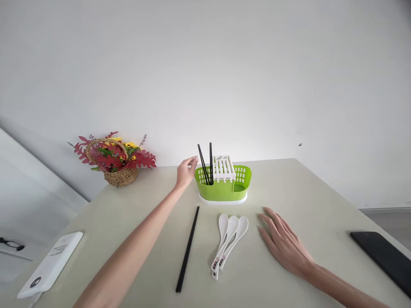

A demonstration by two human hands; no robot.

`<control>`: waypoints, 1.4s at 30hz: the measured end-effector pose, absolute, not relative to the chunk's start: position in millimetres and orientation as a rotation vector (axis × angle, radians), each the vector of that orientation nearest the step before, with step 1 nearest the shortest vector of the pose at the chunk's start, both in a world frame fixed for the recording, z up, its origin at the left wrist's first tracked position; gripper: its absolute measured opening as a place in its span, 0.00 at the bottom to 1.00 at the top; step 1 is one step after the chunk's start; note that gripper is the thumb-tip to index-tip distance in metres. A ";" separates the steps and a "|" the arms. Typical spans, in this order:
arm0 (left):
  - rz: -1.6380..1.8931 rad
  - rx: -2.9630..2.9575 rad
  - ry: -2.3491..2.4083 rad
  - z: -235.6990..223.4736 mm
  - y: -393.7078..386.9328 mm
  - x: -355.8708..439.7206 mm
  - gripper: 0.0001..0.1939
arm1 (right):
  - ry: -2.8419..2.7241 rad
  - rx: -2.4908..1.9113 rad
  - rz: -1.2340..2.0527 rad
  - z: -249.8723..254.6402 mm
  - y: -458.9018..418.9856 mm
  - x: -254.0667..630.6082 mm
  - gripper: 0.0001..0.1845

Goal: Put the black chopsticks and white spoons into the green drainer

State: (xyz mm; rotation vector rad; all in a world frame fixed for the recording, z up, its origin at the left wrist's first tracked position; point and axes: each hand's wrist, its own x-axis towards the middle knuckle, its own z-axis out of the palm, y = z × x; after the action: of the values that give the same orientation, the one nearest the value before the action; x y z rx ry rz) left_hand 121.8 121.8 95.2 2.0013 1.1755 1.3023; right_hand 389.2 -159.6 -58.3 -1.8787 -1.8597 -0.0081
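A green utensil basket with a white slatted rack stands on a white base at the back of the table. Black chopsticks lean upright in its left compartment. My left hand is at the basket's left rim, fingertips close beside the chopsticks, fingers stretched out and holding nothing I can see. More black chopsticks lie on the table, nearer to me. To their right, three white spoons overlap at their handles. My right hand rests open on the tabletop, right of the spoons.
A wicker basket of artificial flowers sits at the back left. A white device lies along the left edge, and a black phone on the right. Behind the table rises a plain wall.
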 end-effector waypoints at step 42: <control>1.243 2.375 0.998 94.8 15.2 131.0 0.24 | -1.906 -1.857 -0.094 -62.4 -159.6 389.9 0.24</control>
State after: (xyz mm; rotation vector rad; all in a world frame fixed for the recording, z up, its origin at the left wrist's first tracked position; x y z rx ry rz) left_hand 131.0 15.2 94.8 2.3752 0.9979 1.2431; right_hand 389.9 -159.6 -62.4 -1.8569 -1.9061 -0.0940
